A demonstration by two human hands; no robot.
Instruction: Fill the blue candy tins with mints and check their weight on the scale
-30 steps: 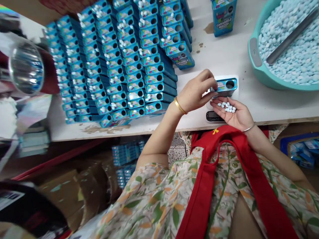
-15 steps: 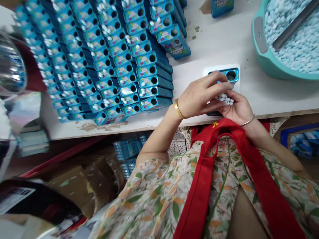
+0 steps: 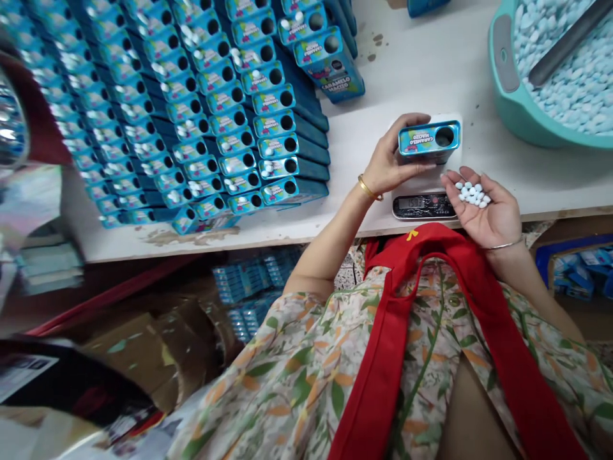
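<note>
My left hand [image 3: 385, 158] grips a blue candy tin [image 3: 417, 140] by its near and far sides, thumb on the near side. The tin stands upright on a white digital scale [image 3: 421, 206], its round hole uppermost at the right. Just right of the scale, my right hand [image 3: 500, 216] is turned palm up and cupped, with a small heap of pale blue candies [image 3: 472, 194] lying in it. The scale's display is lit, though its digits are not clearly legible.
Rows of blue tins [image 3: 230, 121] with holes on top fill the table's left side, loose candies on many. A teal tub [image 3: 507, 105] of candies with a dark scoop [image 3: 565, 48] stands at the right. Boxes and more tins sit below the white table's [image 3: 268, 230] front edge.
My hands have moved apart. The left, which was over the right palm, now holds the tin; the right has shifted right and opened flatter, showing the candies. The scale's display has come into view.
</note>
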